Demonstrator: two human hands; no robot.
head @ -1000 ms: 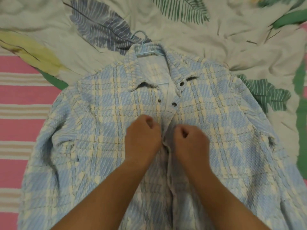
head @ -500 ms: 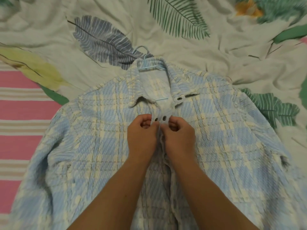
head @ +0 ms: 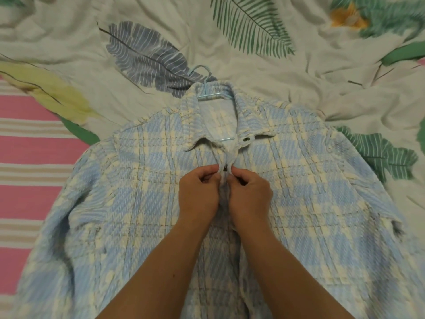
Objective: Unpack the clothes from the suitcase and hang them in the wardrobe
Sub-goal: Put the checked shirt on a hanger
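Both hands, left (head: 199, 194) & right (head: 250, 195), pinching plaid shirt (head: 128, 203) front edges at snap (head: 225, 168) betw. fingertips; hanger (head: 208, 94) just beyond, in collar.

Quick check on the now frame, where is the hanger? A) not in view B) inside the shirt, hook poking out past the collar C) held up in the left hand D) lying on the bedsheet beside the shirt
B: the light blue hanger sits inside the plaid shirt, its hook sticking out above the collar, while the left hand and right hand pinch the front placket at a snap.
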